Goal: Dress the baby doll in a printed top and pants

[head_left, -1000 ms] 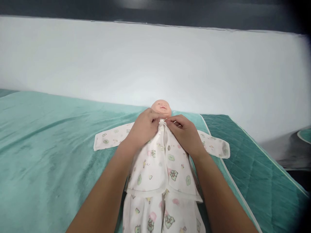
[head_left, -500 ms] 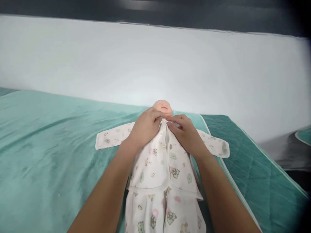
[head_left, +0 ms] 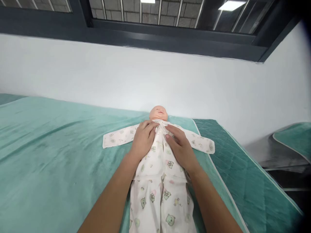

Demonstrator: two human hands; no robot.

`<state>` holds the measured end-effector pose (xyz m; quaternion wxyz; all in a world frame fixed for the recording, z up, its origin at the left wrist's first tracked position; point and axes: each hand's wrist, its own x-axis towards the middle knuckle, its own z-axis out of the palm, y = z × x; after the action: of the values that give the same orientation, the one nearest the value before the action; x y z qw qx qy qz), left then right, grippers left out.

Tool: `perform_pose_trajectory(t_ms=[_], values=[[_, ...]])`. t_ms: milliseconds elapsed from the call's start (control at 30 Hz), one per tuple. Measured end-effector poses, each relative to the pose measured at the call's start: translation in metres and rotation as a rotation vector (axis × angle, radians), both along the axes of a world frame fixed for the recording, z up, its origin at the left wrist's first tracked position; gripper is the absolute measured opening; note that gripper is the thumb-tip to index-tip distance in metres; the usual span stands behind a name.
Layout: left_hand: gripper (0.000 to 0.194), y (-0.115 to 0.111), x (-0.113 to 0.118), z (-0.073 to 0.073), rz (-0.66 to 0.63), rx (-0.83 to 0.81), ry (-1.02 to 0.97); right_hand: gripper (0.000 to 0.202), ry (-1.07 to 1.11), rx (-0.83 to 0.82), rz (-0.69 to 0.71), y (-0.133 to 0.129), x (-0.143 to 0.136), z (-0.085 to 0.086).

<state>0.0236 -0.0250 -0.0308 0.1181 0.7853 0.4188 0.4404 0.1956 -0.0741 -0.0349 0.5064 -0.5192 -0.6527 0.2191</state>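
Note:
A baby doll point(head_left: 158, 112) lies on its back, dressed in a white baby top point(head_left: 155, 165) with small bear prints and matching trousers point(head_left: 147, 207). Both sleeves stretch out sideways. On the left side of the chest rests my left hand point(head_left: 144, 137), fingertips just below the collar, holding nothing I can see. My right hand point(head_left: 179, 145) lies on the other side of the chest, its fingers extended over the cloth. Between the hands runs the top's front seam, and the doll's face is uncovered above them.
A light green blanket point(head_left: 60, 168) lies under the doll. To the right is a darker quilted green cover point(head_left: 243, 168). Behind stands a white wall point(head_left: 97, 74) below a dark window frame point(head_left: 145, 35) with metal bars. Another green-covered edge point(head_left: 293, 139) shows at far right.
My hands have come off the pinched collar and moved down and apart onto the chest. The collar now lies flatter. The view has tilted up, showing the window.

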Motion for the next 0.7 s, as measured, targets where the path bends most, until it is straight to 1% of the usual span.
perform_pose_trajectory(t_ms=[100,200,400,567,700], values=[[0.031,-0.0078,-0.003,-0.0025,-0.022,-0.014,-0.069,0.03,0.166,-0.022,-0.095,-0.01,0.0063,-0.0065],[0.029,-0.0103,-0.003,-0.0014,-0.034,0.005,-0.073,0.025,0.204,0.008,-0.137,-0.0118,0.0081,-0.0069],[0.028,-0.0092,-0.0018,0.0032,-0.073,0.008,-0.01,0.02,0.086,0.112,-0.045,-0.0087,-0.001,-0.0071],[0.02,-0.0092,-0.0003,0.0033,-0.059,-0.009,-0.058,0.022,0.012,0.11,-0.02,-0.0088,0.0,-0.0099],[0.016,-0.0098,0.0015,0.0043,-0.056,-0.048,-0.094,0.023,-0.039,0.112,-0.009,-0.0083,0.0014,-0.0075]])
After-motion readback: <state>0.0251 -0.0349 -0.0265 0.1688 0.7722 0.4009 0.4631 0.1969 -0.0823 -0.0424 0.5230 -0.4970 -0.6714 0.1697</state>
